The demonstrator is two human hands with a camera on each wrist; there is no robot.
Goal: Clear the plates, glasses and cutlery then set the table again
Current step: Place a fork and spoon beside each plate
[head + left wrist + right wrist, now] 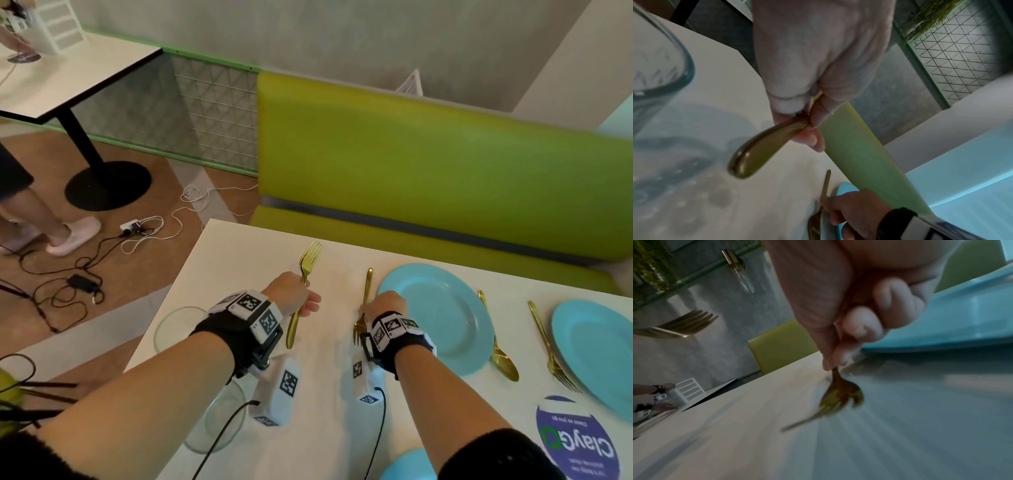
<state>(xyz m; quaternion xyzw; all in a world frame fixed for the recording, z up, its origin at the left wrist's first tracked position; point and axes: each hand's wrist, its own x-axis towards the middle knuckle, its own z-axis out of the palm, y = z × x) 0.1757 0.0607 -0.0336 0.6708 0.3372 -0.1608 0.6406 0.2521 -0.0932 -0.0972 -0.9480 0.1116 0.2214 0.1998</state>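
Observation:
My left hand [298, 296] grips a gold fork [310, 255] by its handle above the white table [239, 260], tines pointing away. In the left wrist view its rounded handle end [758, 154] sticks out below my curled fingers. My right hand [382, 305] holds a second gold fork [358, 332] just left of a blue plate [442, 318], tines toward me and low over the table. The right wrist view shows those tines [838, 399] blurred under my curled fingers [863, 324], with the plate's rim [941, 331] beside them.
A gold spoon [501, 356] and another gold fork [548, 346] lie between that plate and a second blue plate [596, 356]. Two clear glasses [174, 329] [222, 425] stand at the table's left. A green bench [445, 178] runs behind. A round sticker [579, 445] marks the table.

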